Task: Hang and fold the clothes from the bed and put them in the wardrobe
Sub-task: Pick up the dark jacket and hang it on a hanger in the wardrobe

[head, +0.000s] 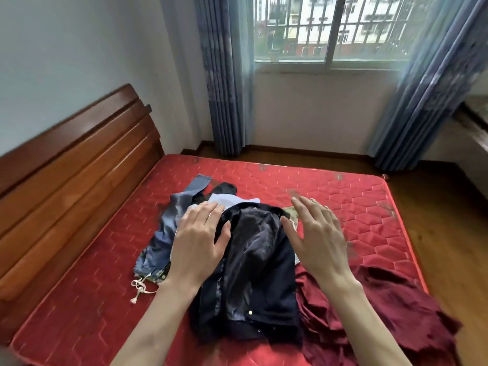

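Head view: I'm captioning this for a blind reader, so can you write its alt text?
Two open hands, the left hand and right hand, reach over a dark navy jacket atop a pile of clothes on a red mattress. Jeans lie left of the jacket, a maroon garment right.

I see a barred window (332,27) between blue curtains (224,75), a wooden headboard (74,167) (left of me), and brown floorboards (435,207).
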{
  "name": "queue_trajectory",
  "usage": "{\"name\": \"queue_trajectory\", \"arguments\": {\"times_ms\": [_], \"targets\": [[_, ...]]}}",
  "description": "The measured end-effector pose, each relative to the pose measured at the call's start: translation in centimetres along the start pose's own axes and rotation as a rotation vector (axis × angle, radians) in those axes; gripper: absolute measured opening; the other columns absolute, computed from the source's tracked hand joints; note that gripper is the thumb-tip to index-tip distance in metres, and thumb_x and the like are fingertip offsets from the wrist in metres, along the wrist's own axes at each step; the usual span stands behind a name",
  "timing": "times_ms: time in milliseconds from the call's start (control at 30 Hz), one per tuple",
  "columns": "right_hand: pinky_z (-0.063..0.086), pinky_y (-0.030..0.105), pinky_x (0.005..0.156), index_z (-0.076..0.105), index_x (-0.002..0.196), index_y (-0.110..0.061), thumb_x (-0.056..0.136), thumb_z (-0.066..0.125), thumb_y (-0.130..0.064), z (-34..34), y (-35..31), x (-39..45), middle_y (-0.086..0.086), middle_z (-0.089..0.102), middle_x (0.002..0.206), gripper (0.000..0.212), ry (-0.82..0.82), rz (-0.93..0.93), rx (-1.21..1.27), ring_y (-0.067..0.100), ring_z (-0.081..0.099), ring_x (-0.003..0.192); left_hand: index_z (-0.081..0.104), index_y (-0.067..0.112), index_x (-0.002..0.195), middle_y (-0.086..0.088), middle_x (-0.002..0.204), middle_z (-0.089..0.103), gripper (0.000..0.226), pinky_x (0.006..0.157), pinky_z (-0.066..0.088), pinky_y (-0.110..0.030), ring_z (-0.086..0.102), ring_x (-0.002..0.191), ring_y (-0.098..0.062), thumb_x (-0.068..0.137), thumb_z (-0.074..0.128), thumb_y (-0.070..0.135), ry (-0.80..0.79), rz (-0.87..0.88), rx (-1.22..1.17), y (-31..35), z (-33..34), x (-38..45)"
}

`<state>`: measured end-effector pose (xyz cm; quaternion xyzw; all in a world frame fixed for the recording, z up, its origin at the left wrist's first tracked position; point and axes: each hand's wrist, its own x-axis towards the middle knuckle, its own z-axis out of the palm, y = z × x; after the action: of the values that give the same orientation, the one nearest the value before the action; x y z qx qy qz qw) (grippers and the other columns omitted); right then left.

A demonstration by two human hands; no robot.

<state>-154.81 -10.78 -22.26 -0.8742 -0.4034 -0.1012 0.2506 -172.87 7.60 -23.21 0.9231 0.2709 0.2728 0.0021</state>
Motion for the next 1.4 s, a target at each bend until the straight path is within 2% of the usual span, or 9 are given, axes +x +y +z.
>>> {"name": "queue_trajectory", "arguments": {"times_ms": [100,267,367,567,900,1100,1300,1400], "targets": [[0.033,0.043,0.124,0.054,0.15,-0.021,0.103,0.051,-0.053,2.7,-1.1,2.0,0.001,0.055,0.153,0.057,-0.004,0.037,-0.022,0.02,0.046,0.146,0.065,0.011,0.136,-0.005,0.139,0.066,0.05,0.116,0.041,-0.047,0.055,0.136,-0.023,0.103,0.044,0.042,-0.014,0.011,-0.049,-2.5,2.3,2.5],[0.036,0.041,0.122,0.055,0.149,-0.018,0.104,0.051,-0.053,7.3,-2.3,5.0,0.0,0.056,0.152,0.057,-0.05,0.104,-0.054,0.018,0.048,0.144,0.066,0.01,0.133,-0.005,0.135,0.067,0.045,0.115,0.036,-0.038,0.056,0.132,-0.023,0.102,0.05,0.037,-0.012,0.019,-0.137,-6.8,6.6,6.5],[0.036,0.04,0.122,0.056,0.149,-0.019,0.104,0.048,-0.054,9.3,-2.6,6.6,-0.002,0.058,0.15,0.057,-0.064,0.136,-0.076,0.017,0.049,0.142,0.066,0.009,0.133,-0.005,0.134,0.067,0.043,0.114,0.039,-0.04,0.056,0.131,-0.023,0.101,0.052,0.034,-0.019,0.007,-0.193,-9.2,9.2,8.3],[0.04,0.042,0.119,0.055,0.149,-0.019,0.103,0.055,-0.049,12.8,-1.4,8.9,0.001,0.061,0.146,0.055,-0.105,0.173,-0.126,0.02,0.053,0.139,0.066,0.01,0.133,-0.004,0.133,0.068,0.045,0.116,0.04,-0.04,0.058,0.13,-0.024,0.102,0.048,0.036,-0.101,-0.014,-0.234,-12.4,14.8,10.6],[0.037,0.03,0.111,0.055,0.149,-0.018,0.102,0.059,-0.045,22.9,5.0,12.2,-0.001,0.063,0.143,0.054,-0.123,0.263,-0.051,0.018,0.057,0.134,0.066,0.018,0.132,0.004,0.13,0.067,0.043,0.104,0.051,-0.042,0.059,0.127,-0.019,0.101,0.046,0.039,-0.201,-0.109,-0.313,-14.3,26.8,10.9],[0.044,0.034,0.11,0.058,0.147,-0.018,0.102,0.054,-0.046,30.9,10.3,13.4,-0.003,0.064,0.143,0.053,-0.193,0.304,-0.039,0.017,0.06,0.132,0.068,0.017,0.131,0.004,0.13,0.068,0.045,0.108,0.049,-0.039,0.059,0.129,-0.018,0.1,0.045,0.04,-0.273,-0.118,-0.307,-14.8,35.5,10.6],[0.049,0.037,0.108,0.058,0.146,-0.019,0.1,0.053,-0.05,38.1,15.3,15.1,-0.005,0.065,0.139,0.055,-0.313,0.268,-0.055,0.018,0.062,0.128,0.069,0.016,0.128,0.003,0.127,0.069,0.045,0.104,0.052,-0.038,0.061,0.124,-0.016,0.099,0.044,0.04,-0.325,-0.143,-0.322,-14.9,43.3,11.6],[0.05,0.038,0.107,0.057,0.147,-0.018,0.1,0.053,-0.05,41.5,17.6,16.0,-0.003,0.065,0.14,0.057,-0.342,0.276,-0.064,0.019,0.061,0.129,0.068,0.014,0.13,0.002,0.129,0.069,0.04,0.107,0.05,-0.039,0.062,0.124,-0.018,0.101,0.051,0.034,-0.356,-0.149,-0.304,-15.4,47.3,11.9]]}}
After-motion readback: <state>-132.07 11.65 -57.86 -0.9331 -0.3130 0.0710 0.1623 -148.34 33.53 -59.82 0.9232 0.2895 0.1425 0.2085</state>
